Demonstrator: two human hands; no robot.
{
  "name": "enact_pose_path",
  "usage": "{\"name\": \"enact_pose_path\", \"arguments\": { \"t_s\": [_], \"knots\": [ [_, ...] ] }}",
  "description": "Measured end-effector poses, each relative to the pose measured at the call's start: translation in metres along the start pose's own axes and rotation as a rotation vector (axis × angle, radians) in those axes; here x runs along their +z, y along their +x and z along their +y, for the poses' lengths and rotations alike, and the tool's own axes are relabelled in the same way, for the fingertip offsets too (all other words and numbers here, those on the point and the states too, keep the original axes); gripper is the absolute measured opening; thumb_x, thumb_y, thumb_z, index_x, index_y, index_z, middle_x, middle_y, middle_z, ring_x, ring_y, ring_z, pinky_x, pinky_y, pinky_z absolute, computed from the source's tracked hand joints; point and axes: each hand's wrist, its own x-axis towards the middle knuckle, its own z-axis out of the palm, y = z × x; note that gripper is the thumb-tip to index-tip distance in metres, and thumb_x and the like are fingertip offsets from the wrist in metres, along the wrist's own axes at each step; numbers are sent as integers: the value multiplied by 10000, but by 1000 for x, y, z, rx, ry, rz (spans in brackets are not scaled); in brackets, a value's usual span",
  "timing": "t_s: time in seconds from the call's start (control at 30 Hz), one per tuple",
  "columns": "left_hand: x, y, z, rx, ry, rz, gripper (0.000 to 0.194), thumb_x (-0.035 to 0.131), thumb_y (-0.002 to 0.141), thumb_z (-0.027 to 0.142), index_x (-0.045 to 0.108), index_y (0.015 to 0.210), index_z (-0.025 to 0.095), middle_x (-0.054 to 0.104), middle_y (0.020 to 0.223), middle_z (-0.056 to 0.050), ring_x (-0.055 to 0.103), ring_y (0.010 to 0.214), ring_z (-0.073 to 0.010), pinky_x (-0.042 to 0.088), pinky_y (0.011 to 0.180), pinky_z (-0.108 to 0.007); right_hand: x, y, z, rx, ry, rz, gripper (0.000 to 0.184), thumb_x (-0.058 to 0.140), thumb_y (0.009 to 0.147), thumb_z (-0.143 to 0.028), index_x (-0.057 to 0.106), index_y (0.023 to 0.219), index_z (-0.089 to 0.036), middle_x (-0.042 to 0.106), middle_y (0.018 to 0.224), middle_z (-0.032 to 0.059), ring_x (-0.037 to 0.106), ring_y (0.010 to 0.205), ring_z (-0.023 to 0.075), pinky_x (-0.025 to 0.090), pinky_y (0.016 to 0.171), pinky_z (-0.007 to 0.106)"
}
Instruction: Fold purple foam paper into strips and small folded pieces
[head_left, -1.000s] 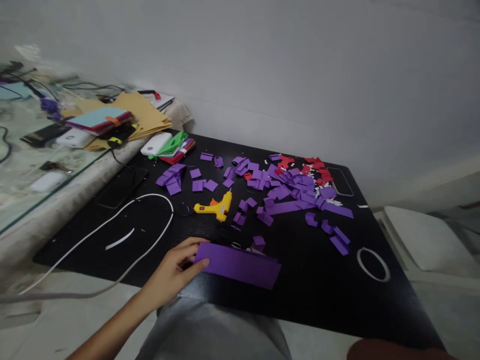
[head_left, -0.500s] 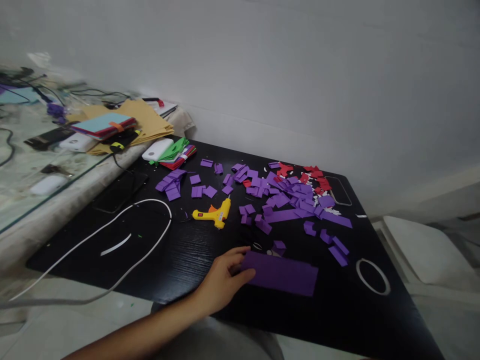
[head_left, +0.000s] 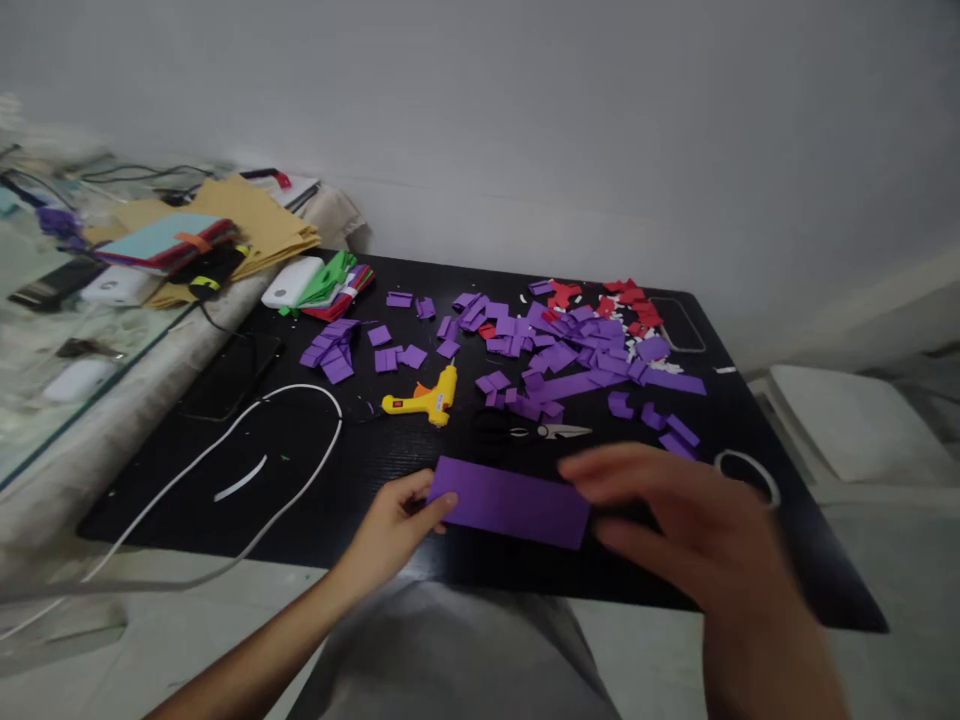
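Pinched at its left end by my left hand (head_left: 405, 515), a purple paper strip (head_left: 514, 503) is held low over the front of the black table (head_left: 360, 470). My right hand (head_left: 675, 515), blurred by motion, is at the strip's right end with thumb and fingers apart and nothing between them. Just beyond the strip lie black-handled scissors (head_left: 562, 432), blades pointing right. A yellow glue gun (head_left: 424, 397) rests on its side farther left. Many small folded purple paper pieces (head_left: 592, 350) are heaped behind the scissors.
Red paper scraps (head_left: 634, 305) and white bits lie at the back right. A white cable (head_left: 330, 450) loops over the left side, near a dark phone (head_left: 232, 375). A tape ring (head_left: 750, 475) is at the right. Beside a glass-topped table stands a white stool (head_left: 862, 420) opposite.
My right hand has come into view from the right, up to the strip's end. The purple strip and left hand have shifted left, uncovering the scissors. The camera view has shifted.
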Motion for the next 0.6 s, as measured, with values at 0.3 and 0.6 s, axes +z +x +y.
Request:
{"name": "enact_pose_path", "arguments": {
  "t_s": [0.3, 0.6],
  "knots": [
    [-32, -22, -6, -36, 129, 78, 270, 774, 822, 470, 753, 840, 201, 691, 753, -22, 635, 707, -168, 529, 687, -265, 58, 33, 56, -25, -115, -4, 147, 671, 962, -205, 780, 1037, -269, 792, 1039, 31, 736, 983, 219, 561, 925, 382],
    [-37, 8, -4, 377, 603, -15, 186, 624, 978, 310, 786, 1051, 252, 747, 1058, -68, 701, 1019, -221, 542, 922, -330, 60, 49, 58, -124, -209, -29, 193, 646, 968, -135, 794, 1034, -240, 785, 1042, 54, 728, 986, 220, 563, 929, 379]
  ]
}}
